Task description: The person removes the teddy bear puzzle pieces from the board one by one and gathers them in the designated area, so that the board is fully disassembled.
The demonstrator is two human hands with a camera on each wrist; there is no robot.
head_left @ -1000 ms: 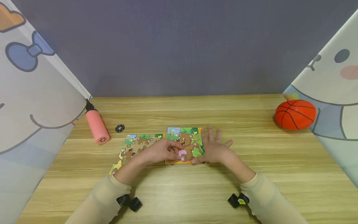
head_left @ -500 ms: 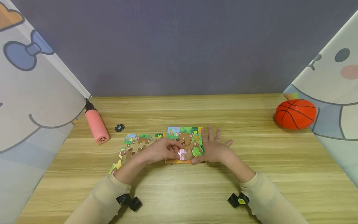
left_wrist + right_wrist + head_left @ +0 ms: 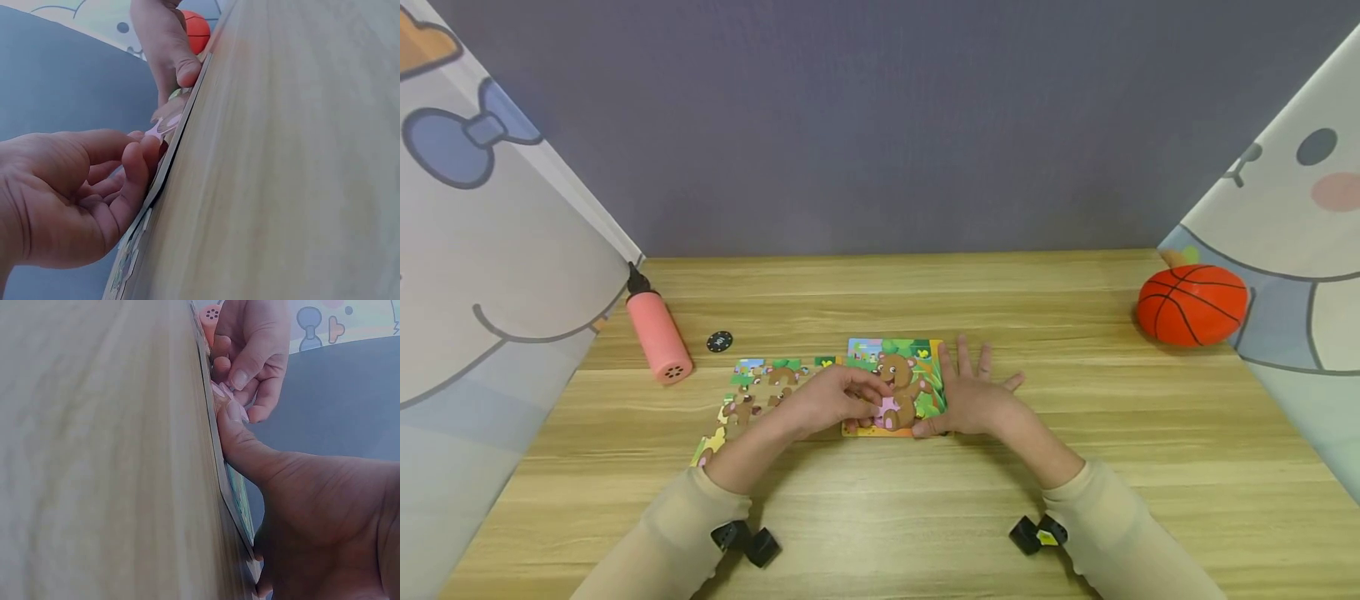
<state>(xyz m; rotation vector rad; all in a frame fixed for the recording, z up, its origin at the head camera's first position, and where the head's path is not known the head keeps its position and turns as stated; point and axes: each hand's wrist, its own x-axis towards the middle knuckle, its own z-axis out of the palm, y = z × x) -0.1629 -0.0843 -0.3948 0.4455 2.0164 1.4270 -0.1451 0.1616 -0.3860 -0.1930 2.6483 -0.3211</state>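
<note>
My left hand (image 3: 831, 404) pinches a pink puzzle piece (image 3: 155, 129) between thumb and fingertips, at the tummy of a brown bear pictured on a jigsaw puzzle (image 3: 904, 373). In both wrist views the piece stands tilted, close over the puzzle's surface. My right hand (image 3: 976, 402) lies with fingers spread along the puzzle's right side, its thumb (image 3: 236, 428) on the near edge. The left fingers hide the puzzle's lower left part. Loose puzzle pieces (image 3: 743, 408) lie to the left, partly covered by the left forearm.
A pink hand pump (image 3: 658, 337) and a black round disc (image 3: 719, 342) lie at the back left of the wooden table (image 3: 880, 517). At the far right sits an orange-red basketball (image 3: 1192, 305). A grey panel (image 3: 880, 125) closes off the back.
The pink piece has changed its tilt in the left fingers, its pale sheen of half a second ago gone. The right hand has stayed in place.
</note>
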